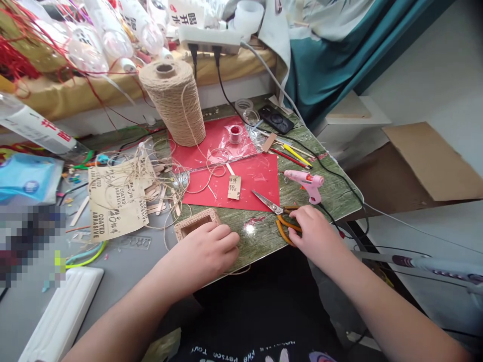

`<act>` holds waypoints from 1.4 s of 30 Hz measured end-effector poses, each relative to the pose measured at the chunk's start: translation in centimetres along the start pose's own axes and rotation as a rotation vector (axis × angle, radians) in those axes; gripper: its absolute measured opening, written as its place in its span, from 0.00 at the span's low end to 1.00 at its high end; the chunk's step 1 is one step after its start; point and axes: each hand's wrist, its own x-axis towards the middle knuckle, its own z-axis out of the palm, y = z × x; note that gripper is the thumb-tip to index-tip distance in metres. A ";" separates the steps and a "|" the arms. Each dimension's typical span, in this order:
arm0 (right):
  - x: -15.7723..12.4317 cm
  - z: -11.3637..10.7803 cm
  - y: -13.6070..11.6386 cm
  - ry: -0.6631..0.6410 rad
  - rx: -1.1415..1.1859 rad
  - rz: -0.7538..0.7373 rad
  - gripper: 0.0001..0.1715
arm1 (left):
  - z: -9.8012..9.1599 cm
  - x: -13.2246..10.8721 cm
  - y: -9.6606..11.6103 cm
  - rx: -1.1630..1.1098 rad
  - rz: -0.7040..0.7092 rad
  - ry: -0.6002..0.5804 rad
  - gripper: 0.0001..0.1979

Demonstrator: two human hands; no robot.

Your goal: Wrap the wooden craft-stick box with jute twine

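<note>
The green-patterned table (pixel 335 196) spreads in front of me, its near edge running just beyond my lap. At twelve o'clock lie the red sheets (pixel 260 176), one beyond the other, with clear plastic over part of the far one. At ten o'clock from my left hand (pixel 207 249), the tan sandpaper sheets (pixel 121 201), printed "COATED ABRASIVE", lie with loose twine straggling over them. At eleven o'clock from that same hand, the big twine spool (pixel 173 105) stands on end, leaning slightly.

My left hand is bent over with its fingers curled in; the undersides are hidden, so I cannot tell whether it grips anything. My right hand (pixel 313 226) is half curled, thumb and fingers touching the handles of the scissors (pixel 267 201); how firmly they hold, I cannot tell. The scissors lie at about nine o'clock from that hand, blades together and tip pointing to ten, handles spread.

The twine-covered box (pixel 199 221) sits at eleven o'clock from my left knuckles, open side showing, its near part hidden behind my hand. The pink glue gun (pixel 307 183) lies at twelve o'clock from my right hand. Smallest, the sandpaper scrap (pixel 234 187) rests on the nearer red sheet, at one o'clock from my left hand.
</note>
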 end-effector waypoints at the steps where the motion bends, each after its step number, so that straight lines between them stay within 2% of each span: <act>1: 0.0 -0.1 -0.1 -0.004 -0.001 -0.027 0.07 | 0.0 -0.1 -0.3 0.001 -0.009 0.013 0.06; 3: -0.1 -0.2 -0.2 -0.003 0.013 -0.053 0.06 | -0.1 -0.5 -0.9 -0.008 -0.030 0.040 0.06; 6: 0.0 -0.2 0.2 -0.001 0.021 -0.004 0.11 | -0.5 -1.2 -1.3 -0.051 -0.050 0.081 0.05; 14: 0.1 -0.2 1.8 -0.149 -0.002 0.111 0.21 | -1.3 -1.9 -2.1 -0.217 -0.068 0.237 0.05; 17: -0.1 -0.5 1.6 -0.122 0.049 0.151 0.22 | -1.2 -2.1 -2.8 -0.263 -0.086 0.258 0.05; 20: -0.2 -1.2 1.0 -0.110 0.157 0.175 0.18 | -0.9 -2.4 -3.4 -0.259 -0.096 0.255 0.06; 22: 0.0 -1.9 0.4 -0.108 0.240 0.099 0.16 | -0.6 -2.5 -3.7 -0.241 -0.100 0.258 0.06; 25: 0.7 -3.0 -0.3 -0.137 0.303 -0.111 0.12 | 0.0 -2.8 -4.1 -0.212 -0.113 0.282 0.05; 29: 2.1 -3.7 -1.1 -0.252 0.178 -0.263 0.12 | 0.9 -3.2 -4.7 -0.192 -0.128 0.334 0.05; 31: 2.7 -3.9 -1.4 -0.271 0.108 -0.294 0.16 | 1.1 -3.3 -4.9 -0.181 -0.129 0.358 0.05; 35: 3.5 -4.4 -2.2 -0.230 0.024 -0.312 0.28 | 1.1 -3.1 -5.1 -0.162 -0.129 0.393 0.04; 42: 4.2 -5.3 -3.4 -0.209 -0.043 -0.365 0.28 | 1.0 -2.9 -5.2 -0.098 -0.132 0.415 0.02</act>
